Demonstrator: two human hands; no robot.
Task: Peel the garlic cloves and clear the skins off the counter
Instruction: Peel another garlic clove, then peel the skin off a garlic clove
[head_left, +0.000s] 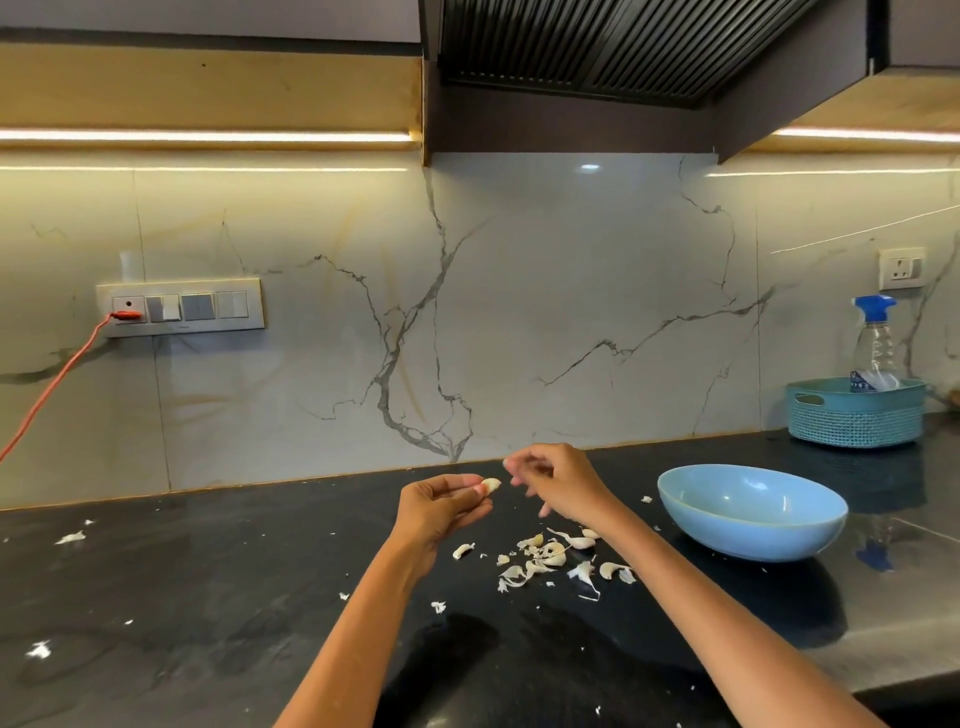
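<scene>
above the counter (218, 597), my left hand (441, 506) pinches the garlic clove (490, 485), tip toward three o'clock; my right hand (558, 483), fingers curled, grip unclear, nearest.

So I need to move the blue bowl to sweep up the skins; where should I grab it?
Take the bowl by its near-left rim, thumb inside, fingers under the wall. It stands upright and open, that edge faces the right hand, and nothing blocks it.
</scene>
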